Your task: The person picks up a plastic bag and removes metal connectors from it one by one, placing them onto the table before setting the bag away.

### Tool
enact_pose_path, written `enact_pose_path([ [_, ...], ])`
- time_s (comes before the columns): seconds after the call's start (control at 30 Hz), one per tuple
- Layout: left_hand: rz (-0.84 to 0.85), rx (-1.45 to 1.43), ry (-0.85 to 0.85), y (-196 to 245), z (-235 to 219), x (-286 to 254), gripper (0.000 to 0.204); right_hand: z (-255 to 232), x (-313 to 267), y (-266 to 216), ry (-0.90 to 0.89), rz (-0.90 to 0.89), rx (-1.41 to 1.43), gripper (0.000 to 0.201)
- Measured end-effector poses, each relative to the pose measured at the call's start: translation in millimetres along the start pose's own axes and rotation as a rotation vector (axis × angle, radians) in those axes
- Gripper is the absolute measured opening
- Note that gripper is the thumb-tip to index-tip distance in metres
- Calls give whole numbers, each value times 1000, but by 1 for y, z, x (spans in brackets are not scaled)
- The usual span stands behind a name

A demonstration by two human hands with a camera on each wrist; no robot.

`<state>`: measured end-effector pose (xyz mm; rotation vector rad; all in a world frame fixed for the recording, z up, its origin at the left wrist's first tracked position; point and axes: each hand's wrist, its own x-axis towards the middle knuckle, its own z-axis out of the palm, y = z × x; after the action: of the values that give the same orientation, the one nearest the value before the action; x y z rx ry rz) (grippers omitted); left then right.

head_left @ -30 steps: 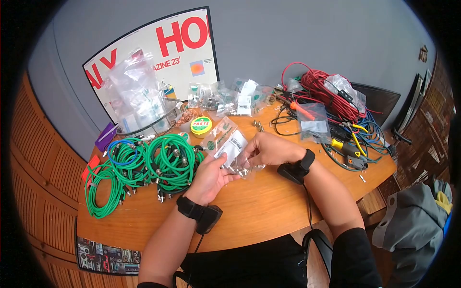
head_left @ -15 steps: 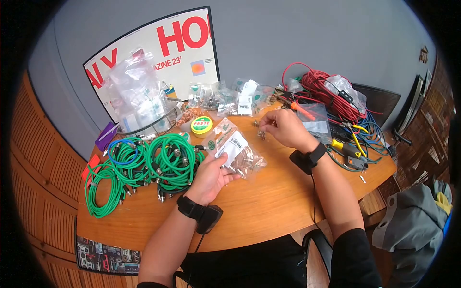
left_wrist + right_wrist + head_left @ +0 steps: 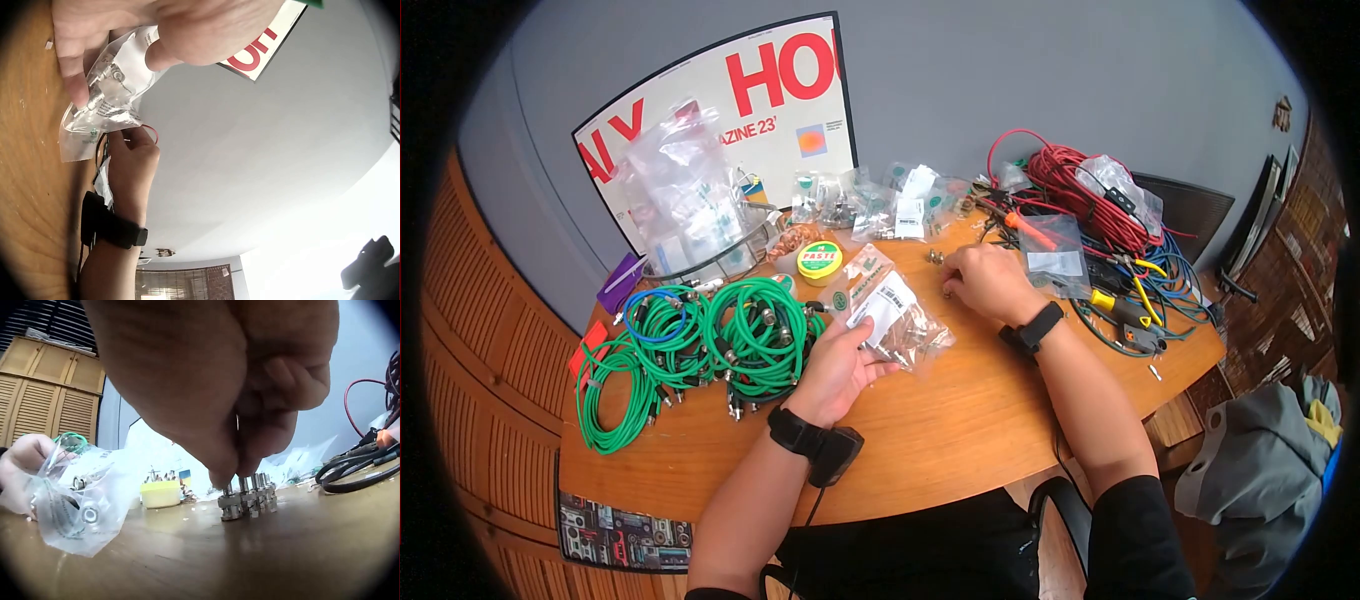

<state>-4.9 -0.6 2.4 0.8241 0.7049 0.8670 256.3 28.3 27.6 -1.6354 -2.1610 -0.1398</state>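
Note:
My left hand (image 3: pixel 835 370) holds a clear plastic bag (image 3: pixel 915 340) over the middle of the table, thumb on its white label. Metal connectors (image 3: pixel 97 97) show through the bag in the left wrist view. Farther right, my right hand (image 3: pixel 995 285) is low over the tabletop. In the right wrist view its thumb and fingertip pinch the top of a metal BNC connector (image 3: pixel 231 508), which is upright on the wood. Several similar connectors (image 3: pixel 265 494) stand in a row right behind it.
Coiled green cables (image 3: pixel 765 335) lie left of the bag, with a yellow paste tin (image 3: pixel 819 261) behind. More bags of parts (image 3: pixel 910 215) lie at the back. Red cable (image 3: pixel 1060 190), a small clear bag (image 3: pixel 1053 262) and yellow-handled tools (image 3: pixel 1103 300) crowd the right side.
My right hand has left the bag's opening and moved right and away to the standing connectors, lowering onto the table there. The left hand and bag have stayed in place.

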Motion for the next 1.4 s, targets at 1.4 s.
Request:
enact_pose_path([
  [1.4,68,-112,-132,-23,-14,13,44,-44,8,-24,-81,189,607,26],
])
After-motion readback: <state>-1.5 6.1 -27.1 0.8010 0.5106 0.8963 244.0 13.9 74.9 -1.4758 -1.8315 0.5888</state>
